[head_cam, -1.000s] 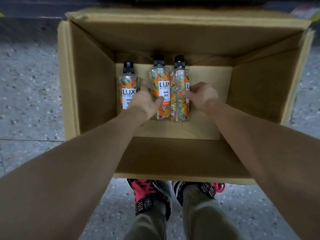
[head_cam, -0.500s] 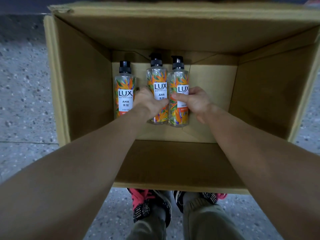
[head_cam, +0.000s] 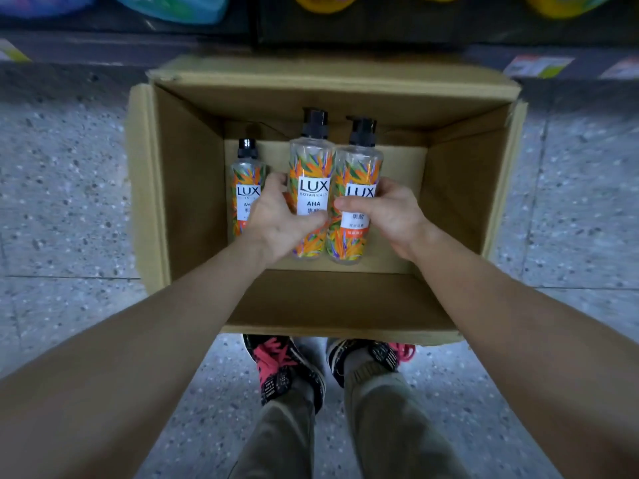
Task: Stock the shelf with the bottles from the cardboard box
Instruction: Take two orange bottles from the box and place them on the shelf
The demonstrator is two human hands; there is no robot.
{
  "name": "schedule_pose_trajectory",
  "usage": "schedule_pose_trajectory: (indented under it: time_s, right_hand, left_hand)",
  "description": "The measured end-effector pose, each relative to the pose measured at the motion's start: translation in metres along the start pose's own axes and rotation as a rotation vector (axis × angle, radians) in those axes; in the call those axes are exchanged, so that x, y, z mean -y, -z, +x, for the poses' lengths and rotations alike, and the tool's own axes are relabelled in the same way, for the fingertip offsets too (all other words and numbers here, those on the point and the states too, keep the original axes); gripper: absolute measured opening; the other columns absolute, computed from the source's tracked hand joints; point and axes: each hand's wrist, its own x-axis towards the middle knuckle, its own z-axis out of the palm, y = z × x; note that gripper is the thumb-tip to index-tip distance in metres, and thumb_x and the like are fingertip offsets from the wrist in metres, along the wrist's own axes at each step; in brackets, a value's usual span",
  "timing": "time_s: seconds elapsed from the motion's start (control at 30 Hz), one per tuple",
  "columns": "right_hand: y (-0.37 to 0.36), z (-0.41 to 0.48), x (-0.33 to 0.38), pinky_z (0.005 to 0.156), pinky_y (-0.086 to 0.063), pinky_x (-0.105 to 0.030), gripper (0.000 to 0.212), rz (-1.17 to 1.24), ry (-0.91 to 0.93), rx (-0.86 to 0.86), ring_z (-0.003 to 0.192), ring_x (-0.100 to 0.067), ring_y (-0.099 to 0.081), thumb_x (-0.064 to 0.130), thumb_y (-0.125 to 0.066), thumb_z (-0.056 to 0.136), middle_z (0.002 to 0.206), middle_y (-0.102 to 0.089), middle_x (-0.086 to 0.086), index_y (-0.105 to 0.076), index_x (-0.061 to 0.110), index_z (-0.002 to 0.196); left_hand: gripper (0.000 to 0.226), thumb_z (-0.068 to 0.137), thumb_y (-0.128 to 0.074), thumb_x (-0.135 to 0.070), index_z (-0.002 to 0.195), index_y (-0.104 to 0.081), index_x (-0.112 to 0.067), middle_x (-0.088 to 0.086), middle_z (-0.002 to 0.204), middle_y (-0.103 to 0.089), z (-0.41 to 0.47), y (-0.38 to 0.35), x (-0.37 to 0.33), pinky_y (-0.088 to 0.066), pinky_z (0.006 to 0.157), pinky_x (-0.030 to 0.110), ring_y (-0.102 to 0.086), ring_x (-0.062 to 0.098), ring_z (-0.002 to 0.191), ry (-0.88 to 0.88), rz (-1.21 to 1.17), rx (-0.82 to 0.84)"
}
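Note:
An open cardboard box (head_cam: 179, 188) stands on the floor in front of my feet. My left hand (head_cam: 276, 219) is wrapped around the middle bottle (head_cam: 313, 167), a clear pump bottle with an orange floral label. My right hand (head_cam: 390, 216) grips the right bottle (head_cam: 359, 164) of the same kind. Both held bottles are raised above the box floor and appear larger than the third. The third bottle (head_cam: 246, 181) stands at the left on the bottom of the box, partly behind my left hand.
A low shelf edge (head_cam: 311, 46) with price tags (head_cam: 537, 65) runs just beyond the box, with colourful goods above it. Speckled floor tiles (head_cam: 62, 202) lie on both sides. My shoes (head_cam: 287, 368) touch the box's near wall.
Both hands closed on the middle and right bottles and lifted them up from the box floor. My view has pulled back, so the shelf edge now shows.

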Motion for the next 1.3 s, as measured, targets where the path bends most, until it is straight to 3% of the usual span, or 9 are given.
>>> schedule_pose_trajectory:
  time_s: [0.07,0.17,0.3,0.5,0.63,0.8,0.93,1.1,1.3]
  right_hand:
    - [0.007,-0.029,0.022,0.076,-0.063,-0.029,0.068,-0.066,0.061,-0.036,0.094,-0.012,-0.077,0.017,-0.096,0.066,0.111,-0.077,-0.001,-0.064,0.011,0.125]
    - [0.013,-0.081,0.063,0.086,-0.063,-0.041,0.080,-0.160,0.159,-0.094,0.097,-0.013,-0.076,0.034,-0.097,0.051,0.107,-0.078,0.004,-0.063,0.019,0.121]
    - [0.019,-0.163,0.127,0.089,-0.061,-0.035,0.072,-0.186,0.288,-0.156,0.094,-0.004,-0.073,0.027,-0.098,0.055,0.102,-0.076,0.010,-0.061,0.020,0.116]
    - [0.023,-0.313,0.223,0.089,-0.061,-0.041,0.066,-0.147,0.477,-0.200,0.098,-0.005,-0.073,0.030,-0.097,0.054,0.104,-0.077,0.012,-0.065,0.028,0.112]
    - [0.034,-0.418,0.274,0.087,-0.061,-0.039,0.068,-0.125,0.595,-0.274,0.093,-0.003,-0.073,0.043,-0.093,0.050,0.099,-0.077,0.014,-0.067,0.028,0.110]
    - [0.053,-0.552,0.328,0.089,-0.060,-0.035,0.065,-0.154,0.750,-0.334,0.093,0.000,-0.072,0.037,-0.096,0.056,0.099,-0.077,0.013,-0.068,0.026,0.114]
    - [0.075,-0.663,0.343,0.090,-0.060,-0.034,0.059,-0.150,0.871,-0.401,0.093,0.002,-0.070,0.031,-0.096,0.060,0.098,-0.075,0.015,-0.068,0.025,0.112]
    - [0.109,-0.799,0.334,0.084,-0.062,-0.042,0.058,-0.063,0.984,-0.482,0.089,-0.004,-0.073,0.035,-0.094,0.055,0.096,-0.078,0.011,-0.070,0.025,0.106]
    - [0.175,-0.929,0.312,0.084,-0.063,-0.040,0.044,-0.005,1.051,-0.552,0.088,-0.005,-0.074,0.030,-0.096,0.064,0.094,-0.079,0.011,-0.074,0.027,0.101]
  left_hand:
    - [0.073,0.071,-0.093,-0.031,0.123,-0.042,-0.031,-0.007,0.119,-0.069,-0.027,0.011,-0.017,-0.060,0.094,0.036,-0.069,0.011,0.107,-0.018,-0.057,-0.018]
    - [0.070,0.072,-0.092,-0.035,0.124,-0.045,-0.030,-0.010,0.117,-0.070,-0.073,0.031,-0.051,-0.055,0.091,0.028,-0.068,0.007,0.104,-0.063,-0.067,-0.073]
    - [0.065,0.073,-0.092,-0.029,0.118,-0.046,-0.034,-0.019,0.101,-0.070,-0.142,0.067,-0.102,-0.050,0.080,0.019,-0.067,-0.002,0.090,-0.136,-0.104,-0.172]
    - [0.078,0.060,-0.090,-0.040,0.126,-0.050,-0.028,-0.007,0.113,-0.076,-0.270,0.146,-0.190,-0.060,0.093,0.047,-0.074,0.013,0.105,-0.335,-0.232,-0.273]
    - [0.084,0.063,-0.091,-0.035,0.134,-0.050,-0.017,-0.005,0.117,-0.076,-0.357,0.193,-0.248,-0.059,0.096,0.047,-0.074,0.012,0.107,-0.477,-0.235,-0.332]
    - [0.080,0.064,-0.092,-0.038,0.131,-0.049,-0.032,-0.010,0.123,-0.073,-0.472,0.224,-0.312,-0.057,0.100,0.042,-0.070,0.007,0.115,-0.632,-0.156,-0.449]
    - [0.081,0.065,-0.091,-0.040,0.135,-0.052,-0.030,-0.015,0.123,-0.072,-0.567,0.234,-0.347,-0.055,0.103,0.042,-0.067,0.000,0.118,-0.795,-0.111,-0.497]
    - [0.078,0.068,-0.093,-0.025,0.136,-0.055,-0.024,-0.011,0.117,-0.075,-0.695,0.228,-0.386,-0.059,0.097,0.034,-0.071,0.000,0.107,-0.952,-0.146,-0.470]
    - [0.070,0.070,-0.094,-0.029,0.130,-0.058,-0.031,-0.014,0.110,-0.077,-0.828,0.210,-0.461,-0.061,0.089,0.031,-0.073,-0.001,0.099,-1.141,-0.080,-0.410]
